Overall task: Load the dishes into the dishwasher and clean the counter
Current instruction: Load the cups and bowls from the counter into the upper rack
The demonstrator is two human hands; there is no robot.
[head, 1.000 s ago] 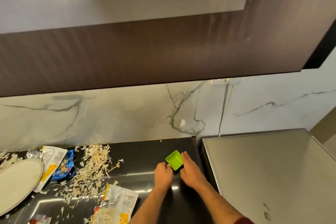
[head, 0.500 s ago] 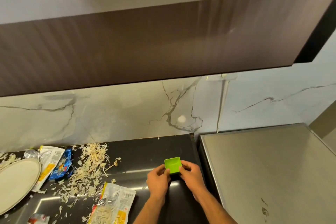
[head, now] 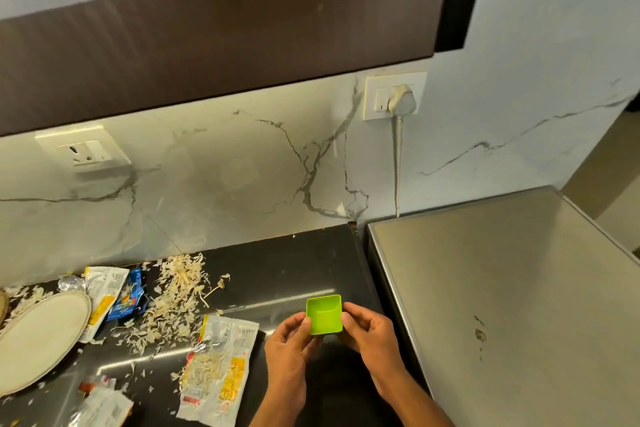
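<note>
Head view: both hands, left hand (head: pixel 289 340) and right hand (head: pixel 369 333), pinch a green cup (head: pixel 324 314); shavings (head: pixel 173 295), wrappers (head: pixel 221 357) and plate (head: pixel 41 329) still litter the bench (head: pixel 277 270).

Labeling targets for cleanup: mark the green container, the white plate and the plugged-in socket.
green container (head: pixel 325 317): head view, on its inner floor.
white plate (head: pixel 41 333): head view, on its bare face.
plugged-in socket (head: pixel 375 99): head view, on the faceplate left of the plug.
</note>
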